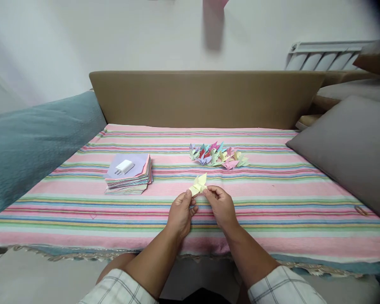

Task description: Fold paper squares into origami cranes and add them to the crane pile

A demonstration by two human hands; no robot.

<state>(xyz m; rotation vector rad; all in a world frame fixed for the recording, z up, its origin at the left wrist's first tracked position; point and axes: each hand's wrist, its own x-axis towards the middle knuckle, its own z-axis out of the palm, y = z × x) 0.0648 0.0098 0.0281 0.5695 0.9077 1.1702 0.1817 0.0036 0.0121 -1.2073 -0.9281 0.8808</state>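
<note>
A pale yellow folded paper crane [199,184] is held up between my two hands, just above the striped cloth. My left hand [181,211] pinches its left corner between thumb and fingers. On the other side, my right hand [221,205] grips the right edge the same way. Beyond them lies a cluster of folded paper cranes [229,164] in pink, purple, green, blue and yellow. To the left stands a stack of square coloured paper [129,179], with a white charger plug [124,166] resting on its purple top sheet.
The striped cloth [82,202] covers the sofa seat. A brown backrest [209,99] rises behind it. The blue-covered armrest [44,143] bounds the left, and a grey cushion [348,147] leans at the right. A small brown loop [361,210] lies near that cushion.
</note>
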